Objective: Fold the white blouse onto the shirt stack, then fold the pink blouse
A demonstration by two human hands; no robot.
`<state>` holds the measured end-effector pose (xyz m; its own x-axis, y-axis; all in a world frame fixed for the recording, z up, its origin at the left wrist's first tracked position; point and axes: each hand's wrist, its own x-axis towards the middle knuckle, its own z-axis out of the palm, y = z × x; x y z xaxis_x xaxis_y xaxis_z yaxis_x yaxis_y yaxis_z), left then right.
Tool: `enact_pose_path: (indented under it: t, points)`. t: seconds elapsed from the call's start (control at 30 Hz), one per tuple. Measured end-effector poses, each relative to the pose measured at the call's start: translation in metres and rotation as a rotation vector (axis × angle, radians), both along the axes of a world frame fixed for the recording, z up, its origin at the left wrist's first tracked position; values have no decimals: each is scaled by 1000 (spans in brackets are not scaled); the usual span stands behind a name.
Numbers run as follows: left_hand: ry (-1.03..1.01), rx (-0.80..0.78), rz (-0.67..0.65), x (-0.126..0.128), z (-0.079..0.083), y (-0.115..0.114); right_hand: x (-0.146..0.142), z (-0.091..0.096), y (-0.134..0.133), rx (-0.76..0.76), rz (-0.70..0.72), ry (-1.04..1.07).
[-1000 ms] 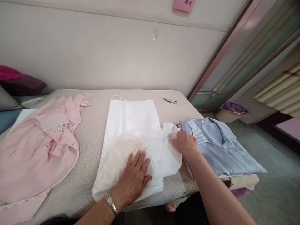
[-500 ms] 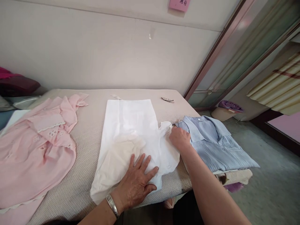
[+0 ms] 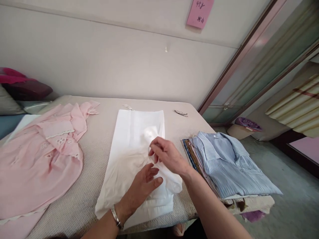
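Note:
A white garment [image 3: 136, 139] lies partly folded in the middle of a beige-covered table [image 3: 104, 113]. My right hand [image 3: 166, 155] pinches a sleeve of the garment and holds it over the garment's middle. My left hand [image 3: 142, 186], with a silver bracelet at the wrist, rests flat on the near part of the white cloth, fingers spread. The two hands are close together, almost touching.
A pink dress [image 3: 37, 156] is spread on the left of the table. A folded blue striped shirt [image 3: 229, 162] tops a stack of clothes at the right edge. A small dark clip [image 3: 181, 113] lies near the far edge. Cushions [image 3: 22, 88] sit at far left; a sliding door [image 3: 249, 63] stands right.
My right hand has carried the sleeve from beside the blue shirt leftward onto the middle of the white garment. My left hand shifted slightly and still presses the cloth.

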<state>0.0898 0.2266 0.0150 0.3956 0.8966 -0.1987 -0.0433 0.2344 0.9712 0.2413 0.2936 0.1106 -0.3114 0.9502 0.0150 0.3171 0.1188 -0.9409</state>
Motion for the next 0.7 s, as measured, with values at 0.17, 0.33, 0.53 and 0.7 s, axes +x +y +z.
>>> enact_pose_path:
  t: [0.17,0.33,0.53,0.7]
  points:
    - [-399,-375,174,-1,-4,21,10,-19,10,-61,42,-11]
    - [-537,-489,265,-5,-13,31,51,-44,99,-11,-529,-564]
    - [-577,-537,287,-7,-15,34,48,-79,220,-105,-707,-798]
    - [-580,-593,297,-9,-17,41,39,-102,253,-98,-671,-819]
